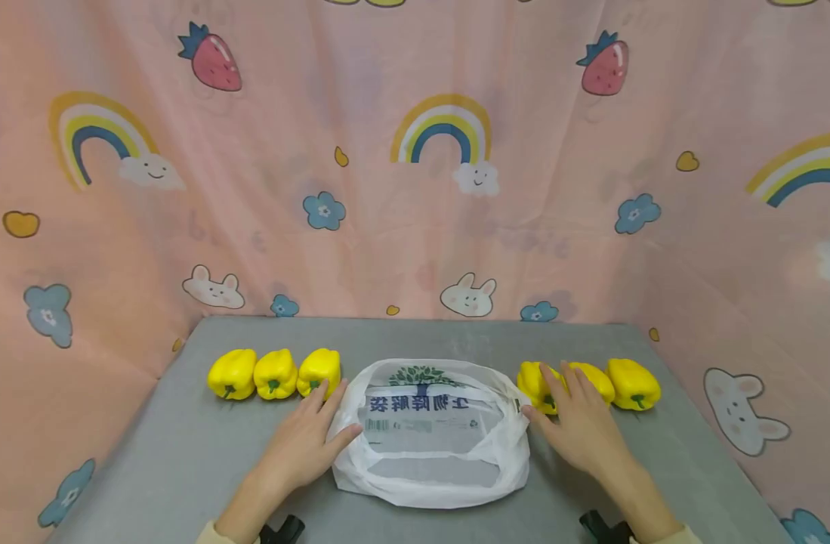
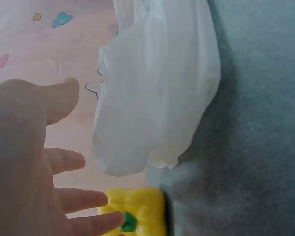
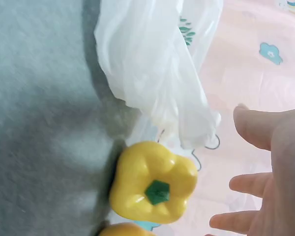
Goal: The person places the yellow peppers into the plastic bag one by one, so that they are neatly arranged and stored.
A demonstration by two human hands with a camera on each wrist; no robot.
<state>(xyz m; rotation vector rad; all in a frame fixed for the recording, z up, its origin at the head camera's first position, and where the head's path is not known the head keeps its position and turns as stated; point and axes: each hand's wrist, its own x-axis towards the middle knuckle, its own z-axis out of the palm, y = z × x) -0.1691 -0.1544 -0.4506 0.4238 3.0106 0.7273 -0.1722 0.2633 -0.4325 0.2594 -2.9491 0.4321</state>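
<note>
A white plastic bag stands on the grey table with its wide mouth spread, showing a green tree print and dark lettering inside. My left hand is at the bag's left side, fingers spread and holding nothing. Its fingertips overlap the nearest yellow bell pepper in the left wrist view; contact is unclear. At the bag's right side my right hand is spread too, with its thumb apart from the bag in the right wrist view. From the head view it partly covers two bell peppers, including the inner one.
Left of the bag, three yellow bell peppers sit in a row, the outermost farthest left. Another three lie to the right, ending with one pepper near the table's right edge. A pink patterned curtain surrounds the table's back and sides.
</note>
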